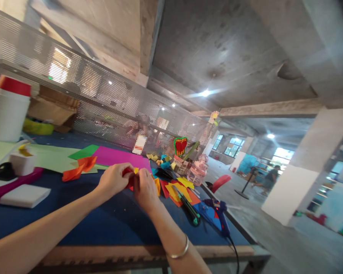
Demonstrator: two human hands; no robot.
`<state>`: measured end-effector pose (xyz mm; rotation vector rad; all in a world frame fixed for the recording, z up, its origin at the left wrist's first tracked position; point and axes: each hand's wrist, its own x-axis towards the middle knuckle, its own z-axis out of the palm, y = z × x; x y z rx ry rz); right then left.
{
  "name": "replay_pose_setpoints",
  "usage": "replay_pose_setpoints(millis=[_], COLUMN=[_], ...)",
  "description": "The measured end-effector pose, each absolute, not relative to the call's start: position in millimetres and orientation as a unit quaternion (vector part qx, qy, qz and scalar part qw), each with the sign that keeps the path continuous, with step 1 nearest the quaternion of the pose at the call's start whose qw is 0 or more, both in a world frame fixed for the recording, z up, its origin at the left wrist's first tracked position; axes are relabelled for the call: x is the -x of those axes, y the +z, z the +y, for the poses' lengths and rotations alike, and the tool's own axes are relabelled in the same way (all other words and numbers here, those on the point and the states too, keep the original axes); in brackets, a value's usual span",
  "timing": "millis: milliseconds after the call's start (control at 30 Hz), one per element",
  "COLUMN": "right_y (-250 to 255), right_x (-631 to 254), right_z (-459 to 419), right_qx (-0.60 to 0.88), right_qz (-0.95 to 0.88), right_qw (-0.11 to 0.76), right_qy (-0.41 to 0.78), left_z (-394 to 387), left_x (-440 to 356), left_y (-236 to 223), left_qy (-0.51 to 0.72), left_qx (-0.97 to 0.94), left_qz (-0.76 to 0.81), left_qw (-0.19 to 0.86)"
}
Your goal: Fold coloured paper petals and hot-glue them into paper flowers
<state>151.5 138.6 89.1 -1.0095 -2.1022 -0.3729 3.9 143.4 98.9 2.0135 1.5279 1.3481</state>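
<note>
Both hands meet over the blue-topped table, pinching a small piece of red paper [129,183] between them. My left hand [116,179] comes in from the left, its fingers closed on the paper's edge. My right hand [146,190], with a bangle on the wrist, is closed on the other side; its fingertips hide much of the piece. Just left of the hands lie folded orange papers [79,169]. To the right are yellow paper pieces [173,192], a black-and-green utility knife [188,207] and a blue glue gun [221,217].
A purple sheet [121,159] and pale green sheets [51,158] lie behind. At left stand stacked white cups [10,110] and a power strip [20,186]. A pink jar [197,171] stands near the right edge. A perforated metal panel [108,102] rises behind the table.
</note>
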Motion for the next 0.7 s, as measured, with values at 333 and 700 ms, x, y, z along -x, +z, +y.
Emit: replay_pose_setpoints(millis=[333, 700], right_y=[90.5, 93.1], right_x=[-157.5, -158.9], right_z=[143.5, 142.6], right_qx=[0.385, 0.38], right_qz=[-0.816, -0.828], right_qw=[0.428, 0.392], right_qy=[-0.051, -0.133], left_z=[152.0, 163.9], left_x=[-6.5, -4.0], left_y=[95.8, 81.1], left_qy=[0.542, 0.511], left_qx=[-0.618, -0.657], left_qz=[0.412, 0.454], left_qw=[0.393, 0.319])
